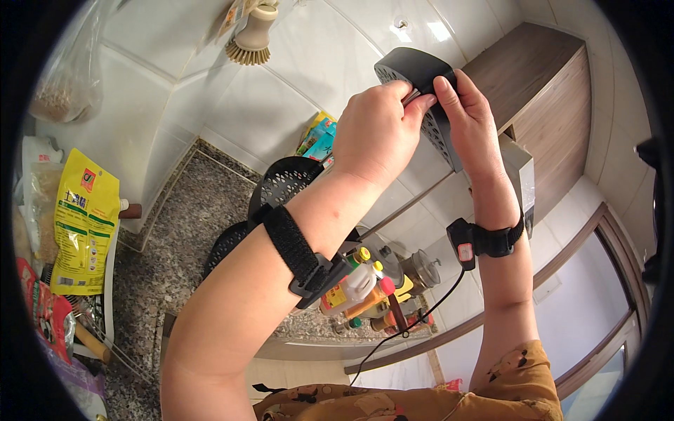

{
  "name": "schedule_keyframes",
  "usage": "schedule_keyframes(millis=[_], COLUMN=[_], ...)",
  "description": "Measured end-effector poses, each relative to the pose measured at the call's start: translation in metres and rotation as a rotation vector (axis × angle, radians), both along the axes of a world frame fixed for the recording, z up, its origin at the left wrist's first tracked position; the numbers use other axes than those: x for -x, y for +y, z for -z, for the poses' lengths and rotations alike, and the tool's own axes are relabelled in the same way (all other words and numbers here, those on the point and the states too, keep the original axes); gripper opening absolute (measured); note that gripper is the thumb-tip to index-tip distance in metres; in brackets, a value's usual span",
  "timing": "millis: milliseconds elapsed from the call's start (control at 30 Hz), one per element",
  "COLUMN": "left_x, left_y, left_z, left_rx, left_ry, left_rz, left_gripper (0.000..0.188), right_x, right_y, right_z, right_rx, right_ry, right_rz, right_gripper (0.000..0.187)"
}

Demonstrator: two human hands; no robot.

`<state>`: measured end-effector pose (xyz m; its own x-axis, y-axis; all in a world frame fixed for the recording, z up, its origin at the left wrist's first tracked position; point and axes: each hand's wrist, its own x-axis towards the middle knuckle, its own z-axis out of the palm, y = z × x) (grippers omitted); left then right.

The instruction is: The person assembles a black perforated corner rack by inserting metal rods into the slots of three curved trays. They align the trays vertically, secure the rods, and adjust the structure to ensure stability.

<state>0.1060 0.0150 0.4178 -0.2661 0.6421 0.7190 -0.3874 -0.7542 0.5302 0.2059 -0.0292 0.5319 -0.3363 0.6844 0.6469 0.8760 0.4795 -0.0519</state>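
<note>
The rack [411,64], dark grey and pierced with holes, is held up in the air before the tiled wall [281,98], well above the surface [182,203]; the left hand [375,130] has its fingers curled, thumb and forefinger pinching at the rack's near edge, though what lies right under their tips is too small to tell; the right hand [472,123] grips the rack's right side, thumb toward the left hand, fingers wrapped about the dark edge; the two thumbs are close together.

Each forearm wears a black strap [291,235]; a brush [253,35] hangs on the wall to the upper left, and a wooden cabinet [540,84] is to the right; below, a black basket [286,181] stands on the surface near bottles [354,288] and a jar [421,270]; a yellow packet [88,221] is at far left.
</note>
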Motion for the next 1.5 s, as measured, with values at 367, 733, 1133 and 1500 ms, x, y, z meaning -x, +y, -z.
schedule_keyframes(millis=[367, 733, 1133, 1500], left_x=[-0.004, -0.009, -0.003, -0.004], left_y=[0.010, 0.008, 0.002, -0.002], left_z=[0.007, 0.007, 0.003, 0.008], left_rx=[-0.174, -0.148, -0.110, -0.167], left_ry=[-0.070, -0.163, -0.024, 0.068], left_rz=[0.171, 0.212, 0.048, -0.025], left_gripper=[0.026, 0.027, 0.024, 0.022], right_x=[0.001, -0.006, -0.002, -0.003], right_y=[-0.010, -0.007, -0.005, -0.016], right_z=[0.001, -0.004, 0.000, -0.003], right_rx=[0.100, 0.050, -0.069, -0.023], right_ry=[0.107, -0.013, -0.116, -0.119], right_rz=[-0.075, -0.022, 0.031, 0.037], right_gripper=[0.032, 0.035, 0.040, 0.043])
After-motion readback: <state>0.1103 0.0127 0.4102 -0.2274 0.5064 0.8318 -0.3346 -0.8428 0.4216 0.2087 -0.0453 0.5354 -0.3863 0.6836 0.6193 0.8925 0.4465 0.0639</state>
